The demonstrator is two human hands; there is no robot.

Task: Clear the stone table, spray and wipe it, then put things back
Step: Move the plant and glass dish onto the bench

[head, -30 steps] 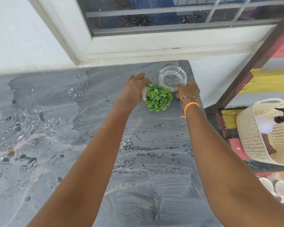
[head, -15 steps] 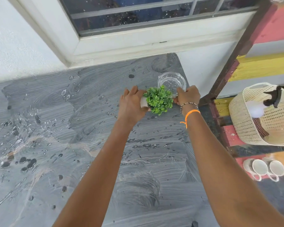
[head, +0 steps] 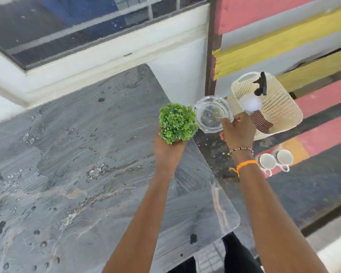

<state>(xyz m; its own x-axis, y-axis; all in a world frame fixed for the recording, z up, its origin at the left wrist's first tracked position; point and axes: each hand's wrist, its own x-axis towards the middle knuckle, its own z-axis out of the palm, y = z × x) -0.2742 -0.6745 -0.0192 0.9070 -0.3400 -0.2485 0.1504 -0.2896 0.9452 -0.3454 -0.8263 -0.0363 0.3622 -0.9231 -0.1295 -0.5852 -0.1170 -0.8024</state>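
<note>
The grey stone table (head: 71,174) is wet and streaked, with nothing standing on it. My left hand (head: 168,152) holds a small green potted plant (head: 177,123) from below, lifted over the table's right edge. My right hand (head: 237,133) grips a clear glass ashtray (head: 211,114) by its rim, held in the air just past the table's right side. The plant's pot is hidden by the leaves and my fingers.
A cream plastic basket (head: 283,113) stands to the right on the striped bench, holding a spray bottle (head: 258,95) and a checked cloth (head: 261,120). Two white cups (head: 276,160) sit below it. A window and white wall back the table.
Both hands have lifted the plant and the ashtray off the table's far right corner and carried them right, toward the basket. The view has swung right.
</note>
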